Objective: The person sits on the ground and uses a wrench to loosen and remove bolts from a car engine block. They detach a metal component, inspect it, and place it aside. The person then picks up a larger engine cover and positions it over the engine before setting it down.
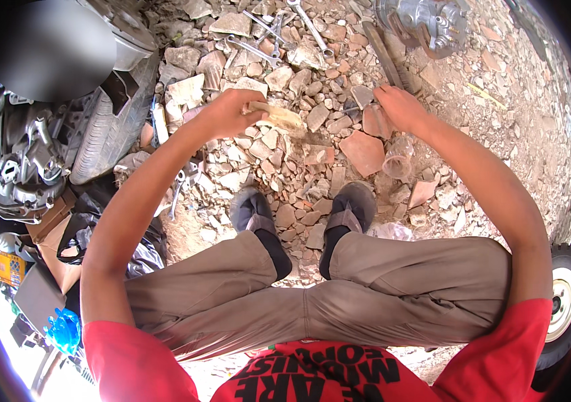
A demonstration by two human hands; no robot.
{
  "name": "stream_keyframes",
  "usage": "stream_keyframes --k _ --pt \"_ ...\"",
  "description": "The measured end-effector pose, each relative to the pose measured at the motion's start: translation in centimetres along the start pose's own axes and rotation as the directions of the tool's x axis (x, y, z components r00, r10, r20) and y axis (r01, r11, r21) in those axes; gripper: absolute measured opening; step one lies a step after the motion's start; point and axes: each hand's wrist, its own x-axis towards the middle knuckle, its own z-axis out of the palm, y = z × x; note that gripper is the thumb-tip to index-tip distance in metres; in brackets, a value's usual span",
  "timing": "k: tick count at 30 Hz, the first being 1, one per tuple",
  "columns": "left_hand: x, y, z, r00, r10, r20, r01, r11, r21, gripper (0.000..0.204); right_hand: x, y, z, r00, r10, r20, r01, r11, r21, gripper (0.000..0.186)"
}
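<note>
My left hand (233,112) is closed on the end of a pale yellowish, flat piece (284,119), held just above the stones; its exact kind I cannot make out. Across from it, my right hand (398,108) has its fingers closed on a thin grey, rod-like thing (352,109) that points left. Below the right hand, a clear plastic cup (399,159) lies on the rubble beside a large reddish tile shard (362,152). A gap separates the two hands.
Several wrenches (311,28) lie at the far middle, near a long bar (382,55) and a grey metal machine part (426,25). A tire (116,117) and engine parts (27,161) crowd the left. A wheel (562,305) stands at right. Broken stones surround my feet.
</note>
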Motion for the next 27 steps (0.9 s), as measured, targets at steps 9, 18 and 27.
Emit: stream_keyframes --k 9,18,27 --pt "0.0 0.1 -2.8 0.945 -0.323 -0.056 0.31 0.935 -0.175 0.029 -0.1 0.0 0.1 0.997 -0.07 -0.03 0.069 0.997 -0.023 0.032" --pt "0.4 -3.4 -3.4 0.871 0.076 -0.486 0.0 0.988 0.154 0.034 -0.2 -0.3 0.6 0.991 -0.058 -0.122 0.052 0.997 -0.052 0.03" --pt "3.5 0.4 2.8 0.864 0.339 -0.373 -0.262 0.934 0.243 0.023 0.6 0.2 0.5 0.993 -0.078 -0.083 0.078 0.997 -0.001 0.02"
